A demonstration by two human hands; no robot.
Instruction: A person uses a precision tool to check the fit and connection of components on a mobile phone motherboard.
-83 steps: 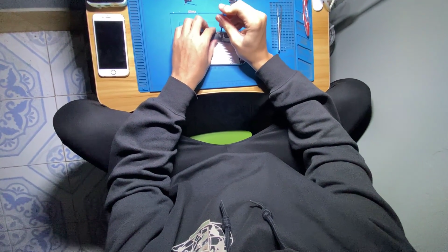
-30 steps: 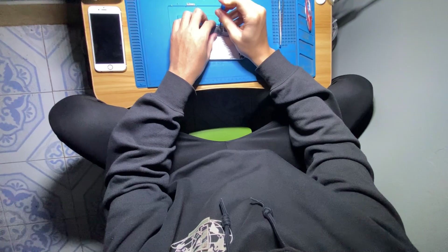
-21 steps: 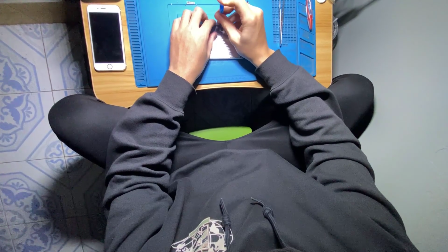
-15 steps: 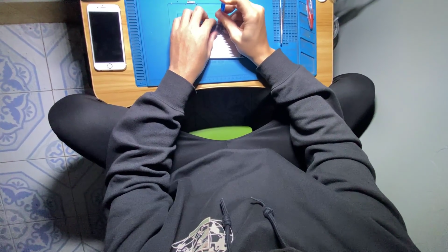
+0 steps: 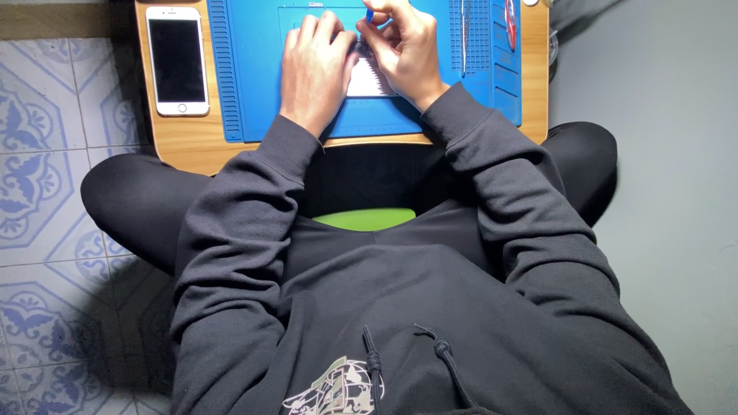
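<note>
My left hand [image 5: 314, 69] lies flat, fingers together, pressing on a small white device [image 5: 367, 80] that rests on a blue work mat [image 5: 250, 84]. Most of the device is hidden under both hands. My right hand [image 5: 406, 48] is curled over the device's far end, pinching a thin blue-tipped tool [image 5: 370, 14] between thumb and fingers. The tool's tip is hidden by my fingers.
A white smartphone [image 5: 177, 60] lies screen up on the wooden lap table [image 5: 184, 142] left of the mat. Metal tweezers [image 5: 463, 34] and a red-handled tool [image 5: 510, 21] sit on the mat's right side. Patterned floor tiles lie at left, grey floor at right.
The view has tilted slightly so the table sits higher in frame. My right hand has shifted a little further up over the device; my left hand keeps pressing in place.
</note>
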